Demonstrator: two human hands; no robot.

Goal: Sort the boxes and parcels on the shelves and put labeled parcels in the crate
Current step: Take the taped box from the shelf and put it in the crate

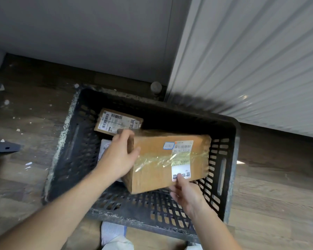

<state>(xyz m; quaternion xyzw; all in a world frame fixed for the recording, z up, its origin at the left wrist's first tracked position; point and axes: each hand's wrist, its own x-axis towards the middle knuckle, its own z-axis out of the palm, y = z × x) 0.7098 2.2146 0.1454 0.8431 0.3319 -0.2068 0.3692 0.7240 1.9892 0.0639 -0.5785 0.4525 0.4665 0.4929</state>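
A black slatted plastic crate (pixel 229 159) stands on the wood floor below me. Over its inside I hold a brown cardboard parcel (pixel 157 165) with tape and a white shipping label on top. My left hand (pixel 118 157) grips its left end, fingers over the far edge and thumb on the top face. My right hand (pixel 186 193) holds the near right edge, thumb pressed on the label. A smaller labeled parcel (pixel 116 121) lies in the crate's far left corner. A white item (pixel 104 147) lies in the crate, mostly hidden behind my left hand.
A white corrugated shutter (pixel 251 60) rises at the right, a grey wall (pixel 89 33) behind the crate. A round door stop (pixel 156 86) stands on the floor behind it. A dark metal bracket (pixel 4 148) lies at the left. My socked foot (pixel 112 233) is by the crate's near side.
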